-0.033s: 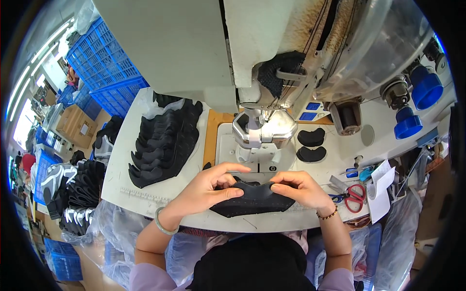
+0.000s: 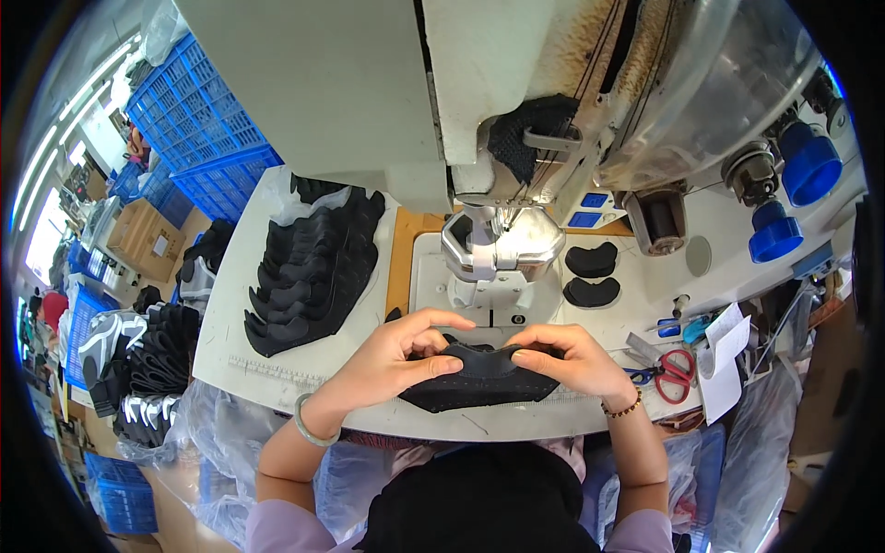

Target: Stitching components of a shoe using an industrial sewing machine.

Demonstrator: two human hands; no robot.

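My left hand [image 2: 412, 355] pinches the left end of a black curved fabric piece [image 2: 479, 362] between thumb and fingers. At the other end, my right hand [image 2: 564, 355] grips the same piece with thumb and forefinger. Under it, near the table's front edge, lies a larger black fabric panel [image 2: 461, 394]; whether the two are joined I cannot tell. Just beyond my hands stands the sewing machine [image 2: 502, 244], with its light shining on the metal sewing head. Right of that head lie two small black curved pads [image 2: 591, 293].
A row of overlapping black fabric pieces [image 2: 313, 272] covers the table's left side. Red-handled scissors [image 2: 676, 373] lie at the right beside white paper [image 2: 724, 355]. A ruler marking [image 2: 277, 370] runs along the front. Blue crates [image 2: 198, 106] are stacked beyond the left edge.
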